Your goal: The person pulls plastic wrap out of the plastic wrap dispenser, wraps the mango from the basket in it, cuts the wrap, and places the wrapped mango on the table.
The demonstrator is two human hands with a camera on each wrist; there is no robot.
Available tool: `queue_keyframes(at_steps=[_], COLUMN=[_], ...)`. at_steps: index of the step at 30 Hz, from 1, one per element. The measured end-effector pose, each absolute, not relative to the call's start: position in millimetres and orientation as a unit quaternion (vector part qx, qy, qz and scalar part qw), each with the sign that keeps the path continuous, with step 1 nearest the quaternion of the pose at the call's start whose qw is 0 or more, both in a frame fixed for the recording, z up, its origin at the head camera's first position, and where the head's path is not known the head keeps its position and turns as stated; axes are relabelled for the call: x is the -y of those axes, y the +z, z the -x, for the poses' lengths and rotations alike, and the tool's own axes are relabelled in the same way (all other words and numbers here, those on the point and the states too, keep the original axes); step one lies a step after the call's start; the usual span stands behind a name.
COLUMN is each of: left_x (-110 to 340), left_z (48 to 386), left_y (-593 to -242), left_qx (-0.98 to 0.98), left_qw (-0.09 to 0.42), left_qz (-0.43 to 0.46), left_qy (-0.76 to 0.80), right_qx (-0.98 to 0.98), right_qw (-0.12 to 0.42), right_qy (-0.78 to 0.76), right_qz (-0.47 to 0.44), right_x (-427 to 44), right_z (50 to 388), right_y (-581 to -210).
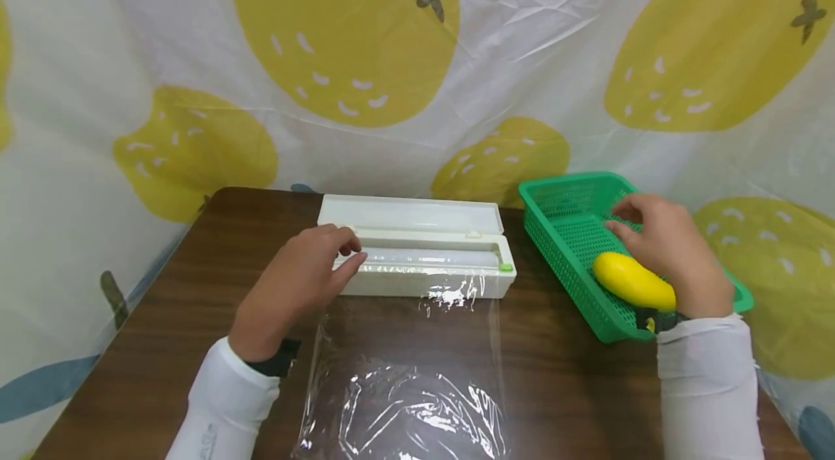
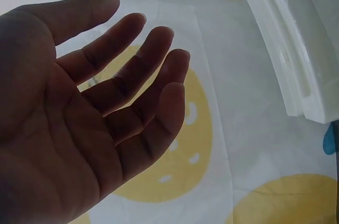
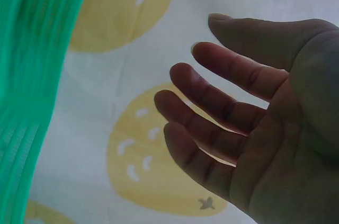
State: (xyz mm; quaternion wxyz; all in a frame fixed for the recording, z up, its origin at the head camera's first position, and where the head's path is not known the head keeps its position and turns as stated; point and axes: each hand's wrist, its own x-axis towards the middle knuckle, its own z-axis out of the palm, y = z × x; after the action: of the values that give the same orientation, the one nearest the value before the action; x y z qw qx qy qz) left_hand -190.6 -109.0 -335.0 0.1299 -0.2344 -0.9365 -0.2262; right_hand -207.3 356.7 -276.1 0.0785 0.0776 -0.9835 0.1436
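Note:
In the head view, a white cling film dispenser (image 1: 424, 285) stands on the table with its lid (image 1: 411, 214) raised at the back. A sheet of clear cling film (image 1: 417, 409) runs from it over the table's near part. My left hand (image 1: 306, 272) hovers by the dispenser's left end, holding nothing; its fingers are loosely bent in the left wrist view. My right hand (image 1: 672, 243) is above a green plastic basket (image 1: 554, 250), empty, fingers relaxed and apart in the right wrist view. A smooth yellow oblong fruit or vegetable (image 1: 633, 280) lies in the basket, partly hidden by that hand.
The dark brown wooden table (image 1: 196, 286) reaches back to a hanging white cloth (image 1: 365, 156) printed with lemons. The basket stands at the table's right side, to the right of the dispenser.

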Motion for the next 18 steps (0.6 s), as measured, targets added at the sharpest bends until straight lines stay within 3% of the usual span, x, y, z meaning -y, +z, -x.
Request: queue_keyframes(at_steps=[11, 18], left_x=[117, 118], left_z=[197, 200], left_y=[-338, -345], left_qx=[0.942, 0.944], left_qw=[0.112, 0.093], left_qz=[0.224, 0.22], left_qy=[-0.225, -0.226], right_qx=[0.992, 0.987], right_qw=[-0.075, -0.138], right_qy=[0.083, 0.061], right_qz=[-0.058, -0.053], right_x=[-415, -426], right_z=[251, 264], right_y=[-290, -307])
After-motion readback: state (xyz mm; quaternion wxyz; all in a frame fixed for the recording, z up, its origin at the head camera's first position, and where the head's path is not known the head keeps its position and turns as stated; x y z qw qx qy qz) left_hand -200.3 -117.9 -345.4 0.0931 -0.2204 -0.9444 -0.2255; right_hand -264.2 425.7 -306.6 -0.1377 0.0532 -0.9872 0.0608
